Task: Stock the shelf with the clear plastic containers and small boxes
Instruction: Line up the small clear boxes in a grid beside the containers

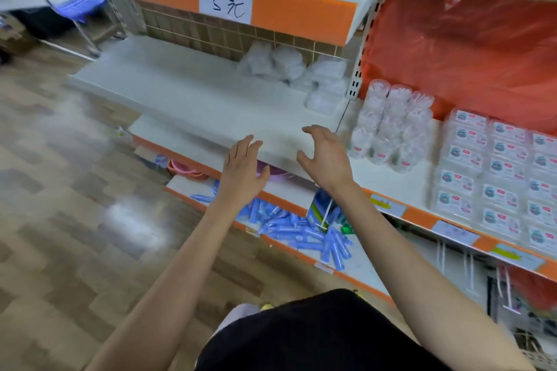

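My left hand [244, 167] and right hand [325, 156] hover empty, fingers apart, over the shelf's [180, 93] front edge. Clear containers [286, 66] sit at its back right corner; boxes [482, 172] lie on the next shelf, right.

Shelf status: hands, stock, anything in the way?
Left hand and right hand open, empty, at the shelf front edge. Clear plastic containers bagged at its back right corner. Small boxes stacked in next bay, right. Nothing in the way.

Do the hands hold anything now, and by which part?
Nothing is held. The left hand and the right hand are empty, near the white shelf.
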Motion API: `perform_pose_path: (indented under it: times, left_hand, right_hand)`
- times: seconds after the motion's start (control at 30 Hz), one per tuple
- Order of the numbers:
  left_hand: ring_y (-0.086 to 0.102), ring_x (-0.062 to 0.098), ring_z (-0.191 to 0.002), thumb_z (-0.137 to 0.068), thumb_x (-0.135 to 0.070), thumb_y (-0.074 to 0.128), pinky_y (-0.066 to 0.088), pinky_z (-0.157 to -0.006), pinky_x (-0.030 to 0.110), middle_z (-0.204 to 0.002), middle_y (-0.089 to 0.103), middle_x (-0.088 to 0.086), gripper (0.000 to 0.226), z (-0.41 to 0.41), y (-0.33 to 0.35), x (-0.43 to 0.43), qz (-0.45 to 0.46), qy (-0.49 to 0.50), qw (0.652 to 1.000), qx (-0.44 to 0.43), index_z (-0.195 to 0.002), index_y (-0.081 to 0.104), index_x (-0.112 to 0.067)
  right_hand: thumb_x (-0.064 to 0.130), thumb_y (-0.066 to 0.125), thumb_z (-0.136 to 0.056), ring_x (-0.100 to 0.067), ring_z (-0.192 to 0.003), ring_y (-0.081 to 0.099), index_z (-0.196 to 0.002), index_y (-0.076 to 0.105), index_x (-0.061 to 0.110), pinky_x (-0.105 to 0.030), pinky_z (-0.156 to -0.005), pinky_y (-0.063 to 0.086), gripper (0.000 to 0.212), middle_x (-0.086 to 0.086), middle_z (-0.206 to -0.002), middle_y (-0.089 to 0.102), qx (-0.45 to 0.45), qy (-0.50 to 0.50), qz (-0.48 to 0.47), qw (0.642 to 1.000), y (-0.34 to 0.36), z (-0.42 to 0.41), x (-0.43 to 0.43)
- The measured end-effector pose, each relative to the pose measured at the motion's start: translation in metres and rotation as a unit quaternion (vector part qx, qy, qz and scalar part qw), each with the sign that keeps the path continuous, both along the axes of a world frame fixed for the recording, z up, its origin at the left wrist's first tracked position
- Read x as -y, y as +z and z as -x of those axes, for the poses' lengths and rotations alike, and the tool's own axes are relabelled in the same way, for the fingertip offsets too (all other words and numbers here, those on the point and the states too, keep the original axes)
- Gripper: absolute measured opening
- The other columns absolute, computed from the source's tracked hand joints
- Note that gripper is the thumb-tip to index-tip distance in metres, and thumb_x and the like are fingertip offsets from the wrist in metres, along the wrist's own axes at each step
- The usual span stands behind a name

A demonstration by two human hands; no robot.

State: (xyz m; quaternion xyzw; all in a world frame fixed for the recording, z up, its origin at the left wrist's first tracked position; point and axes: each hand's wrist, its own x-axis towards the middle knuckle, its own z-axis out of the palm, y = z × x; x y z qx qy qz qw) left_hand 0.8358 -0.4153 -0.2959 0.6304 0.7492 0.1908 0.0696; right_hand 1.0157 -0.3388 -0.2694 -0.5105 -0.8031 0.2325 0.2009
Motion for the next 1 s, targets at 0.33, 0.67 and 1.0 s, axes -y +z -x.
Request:
perform_pose_path:
  times: [0.33,0.67,1.0]
  left_hand:
    - [0.024,0.028,-0.143,-0.091,-0.028,0.059,0.017,-0.114,0.038,-0.156,0.027,0.010,0.060,0.062,-0.012,-0.062,0.019,-0.037,0.999,-0.005,-0.145,0.039,-0.012]
    - [0.017,0.028,-0.144,-0.094,-0.030,0.054,0.012,-0.115,0.036,-0.158,0.020,0.012,0.062,0.108,-0.030,-0.141,0.048,-0.091,0.993,-0.059,-0.147,0.031,-0.009]
    - [0.039,0.039,-0.132,-0.084,-0.008,0.059,0.033,-0.105,0.047,-0.151,0.035,0.019,0.062,0.179,-0.031,-0.219,-0.043,-0.137,0.987,-0.077,-0.143,0.041,-0.006]
  right_hand:
    - [0.032,0.060,-0.093,-0.030,-0.145,0.025,-0.152,0.028,0.011,-0.042,-0.114,0.027,0.070,-0.011,-0.162,0.020,0.097,-0.061,0.072,0.991,-0.029,0.056,-0.059]
    - [0.044,0.054,-0.096,-0.027,-0.152,0.000,-0.155,0.015,0.014,-0.043,-0.121,0.009,0.077,-0.009,-0.165,-0.003,0.176,-0.128,0.075,0.973,-0.056,0.088,-0.130]
    - [0.052,0.044,-0.098,-0.030,-0.151,0.003,-0.155,0.014,0.016,-0.046,-0.120,0.010,0.074,-0.009,-0.165,0.005,0.180,-0.236,0.076,0.952,-0.087,0.127,-0.150]
